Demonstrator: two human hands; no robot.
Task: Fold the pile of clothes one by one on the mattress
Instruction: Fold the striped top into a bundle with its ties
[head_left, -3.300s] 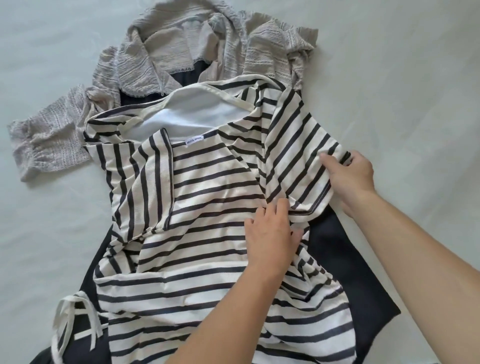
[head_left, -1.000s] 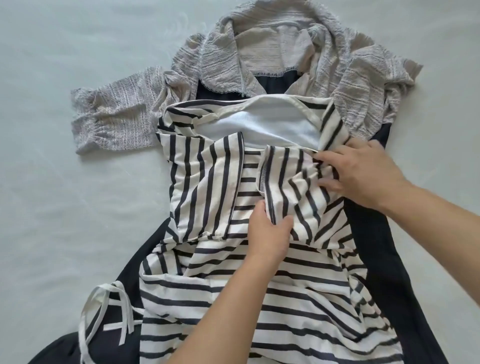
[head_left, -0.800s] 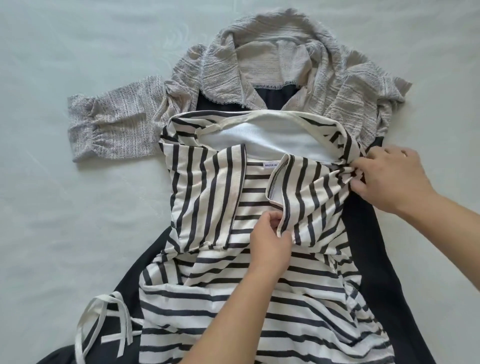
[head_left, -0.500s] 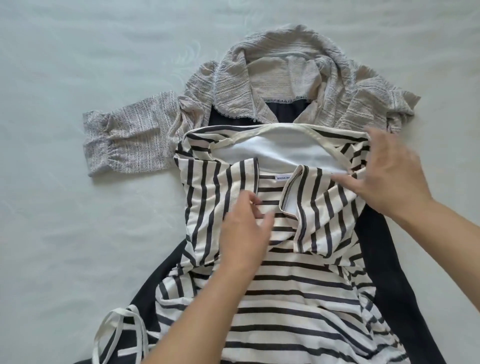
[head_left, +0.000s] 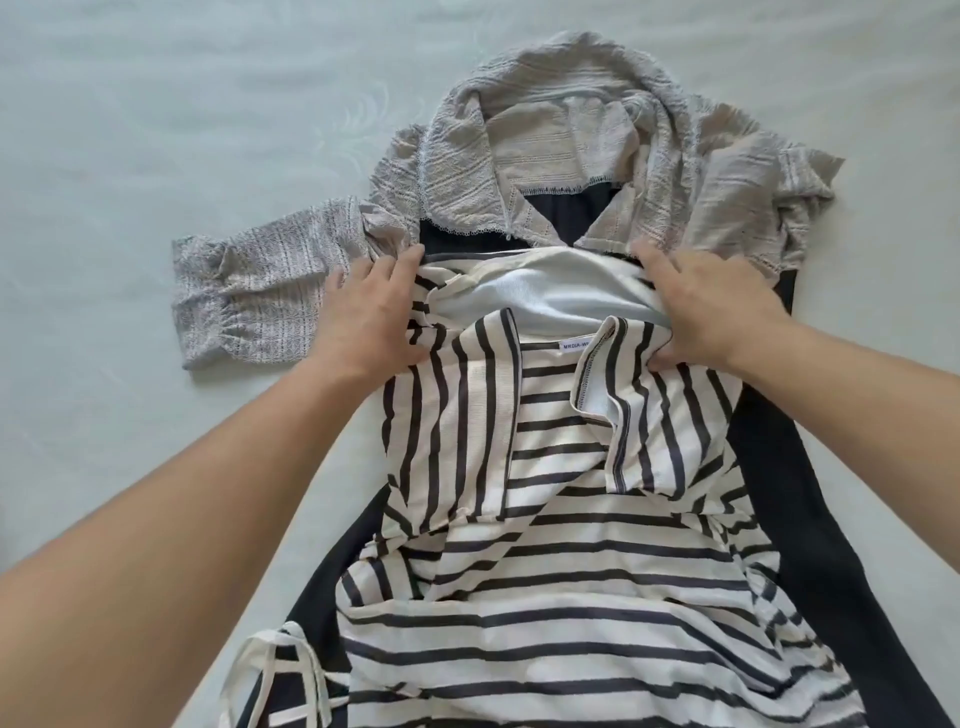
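A white shirt with dark stripes (head_left: 561, 545) lies on top of the pile, both sleeves folded in over its chest. My left hand (head_left: 371, 312) rests with straight, spread fingers on the shirt's left shoulder. My right hand (head_left: 711, 306) lies over the right shoulder by the neckline, and its thumb pinches bunched striped cloth. Beneath the shirt lies a dark navy garment (head_left: 810, 519). A grey-beige textured blouse (head_left: 571, 140) lies crumpled at the far end, one sleeve stretched out to the left.
The pile lies on a pale mattress (head_left: 156, 130) that runs bare to the left, far and right sides. White fabric ties (head_left: 280, 675) lie on the navy garment at the near left.
The right sleeve has been folded in across the chest. My left hand left the shirt's middle and moved to its left shoulder. My right hand stayed at the right shoulder.
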